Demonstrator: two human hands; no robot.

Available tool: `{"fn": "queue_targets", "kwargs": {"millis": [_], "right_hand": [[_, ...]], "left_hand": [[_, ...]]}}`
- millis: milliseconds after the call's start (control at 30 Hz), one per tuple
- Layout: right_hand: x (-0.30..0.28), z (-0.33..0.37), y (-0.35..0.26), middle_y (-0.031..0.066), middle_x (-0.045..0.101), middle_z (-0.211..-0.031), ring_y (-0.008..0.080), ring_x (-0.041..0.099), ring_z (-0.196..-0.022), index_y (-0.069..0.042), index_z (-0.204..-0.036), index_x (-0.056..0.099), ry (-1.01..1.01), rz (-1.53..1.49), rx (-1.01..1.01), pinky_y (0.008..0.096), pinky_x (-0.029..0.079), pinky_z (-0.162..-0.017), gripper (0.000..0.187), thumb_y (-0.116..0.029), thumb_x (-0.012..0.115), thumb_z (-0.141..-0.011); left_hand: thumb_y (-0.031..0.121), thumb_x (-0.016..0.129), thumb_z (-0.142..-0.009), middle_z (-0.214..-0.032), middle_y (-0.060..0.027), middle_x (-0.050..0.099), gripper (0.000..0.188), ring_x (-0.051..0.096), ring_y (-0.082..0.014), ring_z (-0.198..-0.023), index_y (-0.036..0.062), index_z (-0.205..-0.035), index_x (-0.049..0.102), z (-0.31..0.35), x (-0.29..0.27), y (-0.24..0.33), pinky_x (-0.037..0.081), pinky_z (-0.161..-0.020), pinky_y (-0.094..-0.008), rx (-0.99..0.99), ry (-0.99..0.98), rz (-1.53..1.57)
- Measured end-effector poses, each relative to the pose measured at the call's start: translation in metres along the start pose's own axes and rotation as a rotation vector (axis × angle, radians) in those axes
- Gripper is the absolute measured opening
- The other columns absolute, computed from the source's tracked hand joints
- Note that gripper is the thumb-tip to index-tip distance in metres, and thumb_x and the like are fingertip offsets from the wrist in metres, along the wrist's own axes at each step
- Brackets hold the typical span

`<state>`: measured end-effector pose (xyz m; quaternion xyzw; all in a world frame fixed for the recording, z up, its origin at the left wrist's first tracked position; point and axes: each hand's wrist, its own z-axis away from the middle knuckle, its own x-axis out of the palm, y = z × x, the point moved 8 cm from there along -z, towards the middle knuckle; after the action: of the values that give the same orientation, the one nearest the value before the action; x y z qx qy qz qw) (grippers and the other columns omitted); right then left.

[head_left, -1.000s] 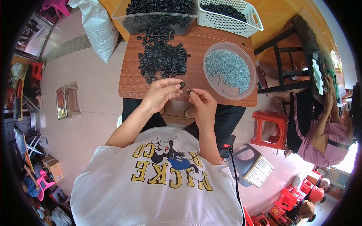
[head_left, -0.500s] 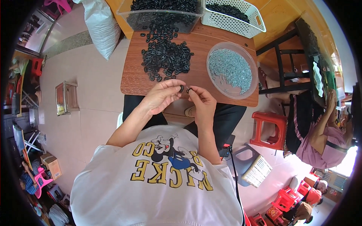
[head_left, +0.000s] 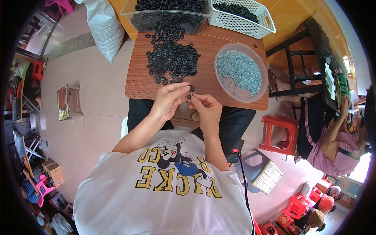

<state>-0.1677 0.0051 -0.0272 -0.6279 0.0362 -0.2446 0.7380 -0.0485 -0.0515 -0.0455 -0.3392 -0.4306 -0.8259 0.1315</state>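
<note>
My left hand (head_left: 168,98) pinches a small black oval plastic piece (head_left: 192,89) between thumb and fingertips, just off the table's near edge. Close against it, my right hand (head_left: 206,109) is closed on a tiny dark part (head_left: 189,96), too small to name. The two hands' fingertips nearly meet. Beyond them lies a loose heap of black oval pieces with holes (head_left: 174,58) on the brown table (head_left: 137,84). To the right of the heap stands a round clear tub (head_left: 264,78) of small silvery screws (head_left: 239,70).
At the table's far side are a clear bin (head_left: 168,19) full of black pieces and a white perforated basket (head_left: 239,25) with more. A white sack (head_left: 105,33) stands left. On the right are a red stool (head_left: 279,135) and a seated person (head_left: 333,147).
My right hand has moved slightly left, bringing its fingertips closer to the left hand's. The black oval piece in my left hand is turned more face-up.
</note>
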Motion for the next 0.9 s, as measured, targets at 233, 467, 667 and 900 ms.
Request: {"fn": "queue_targets", "kwargs": {"millis": [233, 467, 667, 900], "right_hand": [[-0.001, -0.001, 0.003, 0.0106, 0.067, -0.079, 0.0105, 0.061, -0.062, 0.004, -0.087, 0.064, 0.008, 0.019, -0.008, 0.0194, 0.048, -0.057, 0.007, 0.001, 0.065, -0.080], [-0.003, 0.001, 0.002, 0.0084, 0.067, -0.076, 0.0100, 0.061, -0.062, 0.003, -0.085, 0.064, 0.032, 0.022, -0.015, 0.0190, 0.047, -0.057, 0.006, -0.001, 0.065, -0.081], [-0.003, 0.002, -0.001, 0.0089, 0.067, -0.076, 0.0103, 0.061, -0.063, 0.003, -0.086, 0.064, 0.027, 0.021, -0.030, 0.0194, 0.047, -0.058, 0.006, 0.000, 0.065, -0.081], [0.001, 0.006, -0.005, 0.0052, 0.065, -0.079, 0.0080, 0.059, -0.066, 0.005, -0.104, 0.063, 0.039, 0.008, -0.048, 0.0180, 0.045, -0.062, 0.022, 0.002, 0.063, -0.082]], "left_hand": [[0.002, 0.063, -0.083, -0.093, -0.0128, 0.065, 0.023, 0.063, -0.0168, -0.083, -0.0040, -0.105, 0.061, 0.006, 0.000, -0.006, 0.053, -0.072, -0.0286, 0.040, 0.053, 0.014], [-0.001, 0.062, -0.083, -0.094, -0.0116, 0.065, 0.017, 0.063, -0.0151, -0.084, -0.0038, -0.100, 0.063, 0.010, 0.004, -0.006, 0.052, -0.075, -0.0275, 0.038, 0.048, 0.021], [-0.001, 0.060, -0.084, -0.091, -0.0140, 0.065, 0.015, 0.064, -0.0170, -0.077, -0.0042, -0.098, 0.062, 0.011, 0.003, -0.008, 0.056, -0.067, -0.0287, 0.086, 0.029, -0.013], [-0.001, 0.064, -0.081, -0.087, -0.0119, 0.067, 0.014, 0.064, -0.0141, -0.078, -0.0042, -0.094, 0.065, 0.014, 0.001, 0.004, 0.053, -0.072, -0.0259, 0.175, 0.031, -0.203]]}}
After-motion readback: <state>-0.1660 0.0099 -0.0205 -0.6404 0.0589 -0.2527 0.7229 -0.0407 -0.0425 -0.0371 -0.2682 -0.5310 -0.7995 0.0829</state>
